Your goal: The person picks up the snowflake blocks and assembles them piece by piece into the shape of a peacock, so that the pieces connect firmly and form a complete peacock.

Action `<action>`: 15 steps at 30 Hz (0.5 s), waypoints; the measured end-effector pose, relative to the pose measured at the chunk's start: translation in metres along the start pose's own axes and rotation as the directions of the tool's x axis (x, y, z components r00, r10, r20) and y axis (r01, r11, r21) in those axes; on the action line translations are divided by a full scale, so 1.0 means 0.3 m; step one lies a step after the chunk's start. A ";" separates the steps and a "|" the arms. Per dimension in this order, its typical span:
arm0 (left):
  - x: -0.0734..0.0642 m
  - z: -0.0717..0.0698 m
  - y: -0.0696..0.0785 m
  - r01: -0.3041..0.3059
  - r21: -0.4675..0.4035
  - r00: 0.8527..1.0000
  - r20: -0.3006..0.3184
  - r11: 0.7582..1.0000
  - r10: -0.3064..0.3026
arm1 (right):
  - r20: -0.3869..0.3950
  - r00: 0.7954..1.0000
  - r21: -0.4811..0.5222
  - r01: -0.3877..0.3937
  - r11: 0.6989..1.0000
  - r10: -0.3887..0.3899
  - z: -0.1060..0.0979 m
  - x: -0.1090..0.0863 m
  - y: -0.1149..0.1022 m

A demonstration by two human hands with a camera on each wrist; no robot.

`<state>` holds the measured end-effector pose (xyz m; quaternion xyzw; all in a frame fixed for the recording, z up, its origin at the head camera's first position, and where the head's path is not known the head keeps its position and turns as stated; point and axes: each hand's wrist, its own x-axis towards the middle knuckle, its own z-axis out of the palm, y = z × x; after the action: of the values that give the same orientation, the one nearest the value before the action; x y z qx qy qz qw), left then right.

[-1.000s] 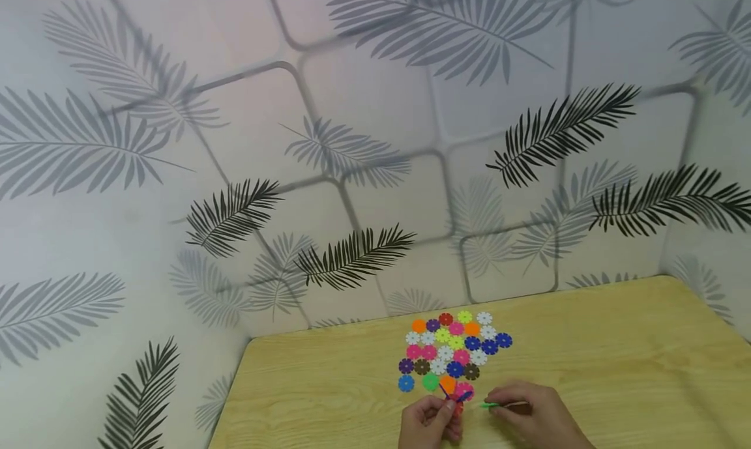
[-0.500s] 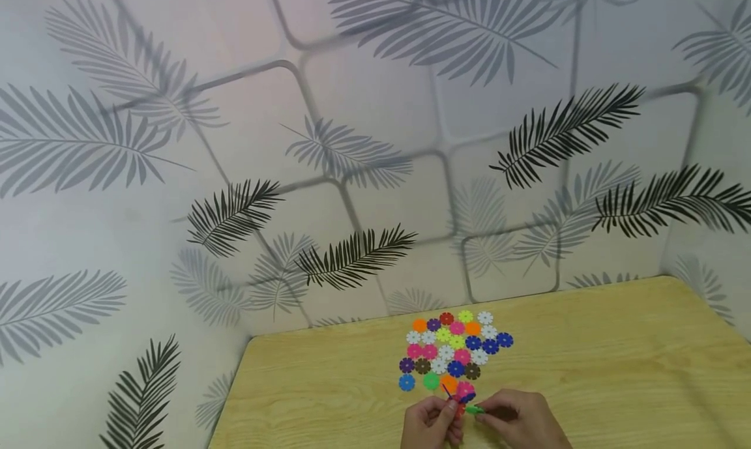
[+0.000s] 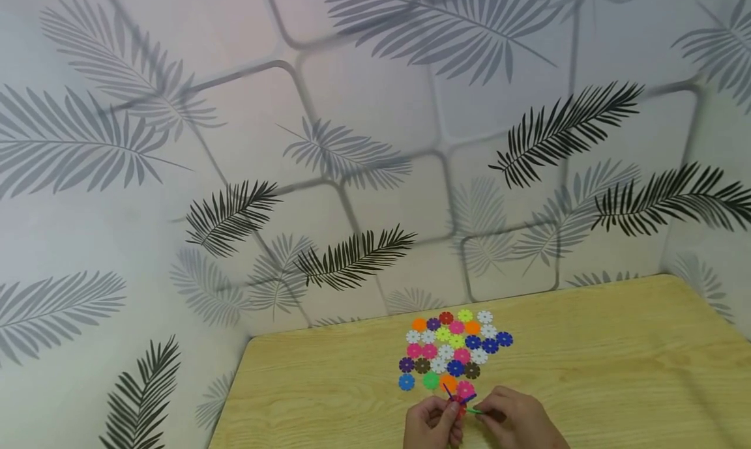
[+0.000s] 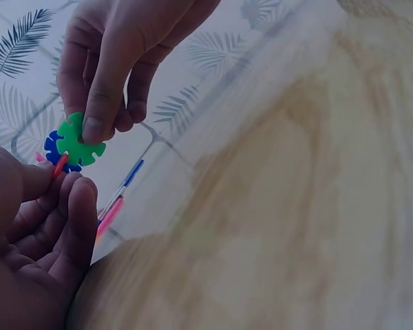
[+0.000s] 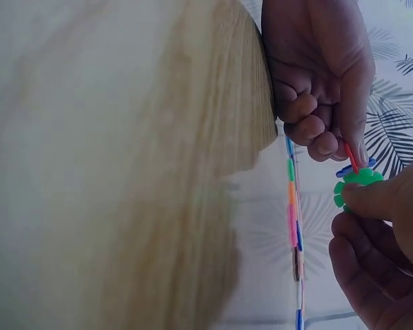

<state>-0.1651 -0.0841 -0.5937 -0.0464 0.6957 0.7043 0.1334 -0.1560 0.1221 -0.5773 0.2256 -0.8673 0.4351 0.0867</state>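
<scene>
In the head view my left hand (image 3: 431, 424) is low at the table's front, pinching a red notched plastic disc (image 4: 58, 166) between thumb and fingers. A blue disc (image 3: 469, 399) and a purple disc (image 3: 448, 391) stick out at angles from the red one. My right hand (image 3: 517, 416) comes from the right and pinches a green notched disc (image 4: 79, 143) by its edge. Both wrist views show the green disc's edge right at the red disc's edge, crossing it. In the left wrist view, the blue disc is partly hidden behind the green.
Several loose notched discs lie flat in rough rows just beyond my hands, among them a light blue disc (image 3: 407, 382), a pink disc (image 3: 465, 389) and a brown disc (image 3: 472, 371). The wood-grain table (image 3: 610, 345) meets a leaf-patterned wall (image 3: 375, 208) at the back.
My right hand has moved left with the green disc, bringing it up to the red disc. The green disc has turned edge-on in the head view. My left hand has barely shifted.
</scene>
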 end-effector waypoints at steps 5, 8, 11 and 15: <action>-0.008 0.007 0.003 -0.011 0.016 1.000 -0.001 1.000 0.011 | 0.032 0.999 0.002 -0.009 1.000 0.008 -0.004 0.002 0.002; -0.011 0.014 0.002 -0.030 0.021 1.000 -0.004 0.999 0.030 | 0.031 0.999 -0.010 0.012 1.000 -0.011 -0.004 0.001 0.002; -0.014 0.022 0.002 -0.048 0.028 0.999 -0.004 0.998 0.048 | 0.029 0.999 -0.023 0.035 0.999 -0.034 -0.001 0.000 0.007; -0.015 0.031 -0.001 -0.058 0.042 0.998 -0.015 0.997 0.059 | -0.010 0.997 -0.054 0.081 0.995 -0.082 0.007 0.001 0.014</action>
<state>-0.1596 -0.0755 -0.5925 -0.0291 0.7122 0.6930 0.1080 -0.1580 0.1226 -0.5815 0.2557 -0.8682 0.4094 0.1155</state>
